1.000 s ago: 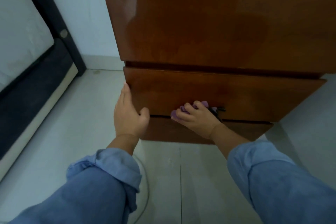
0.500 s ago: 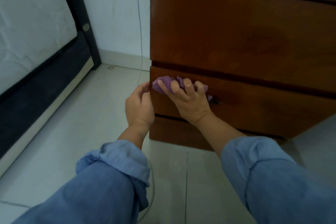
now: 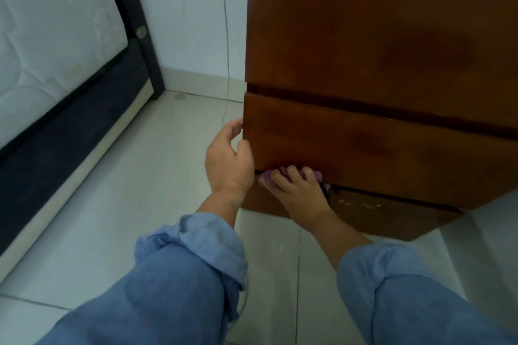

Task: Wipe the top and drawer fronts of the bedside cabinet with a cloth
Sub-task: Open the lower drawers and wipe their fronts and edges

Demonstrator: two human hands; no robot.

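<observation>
far left of the hands, a bed with a white mattress in a dark frame stands on the pale tiled floor. a thin cord hangs down the wall just above the left hand. the left hand curls round the left edge of the lower drawer, thumb on its front. just right of it, the right hand presses a bunched purple cloth against the drawer's bottom edge, fingers curled over it. the cabinet above both hands is glossy reddish-brown wood with darker patches. rolled blue sleeves cover both forearms.
</observation>
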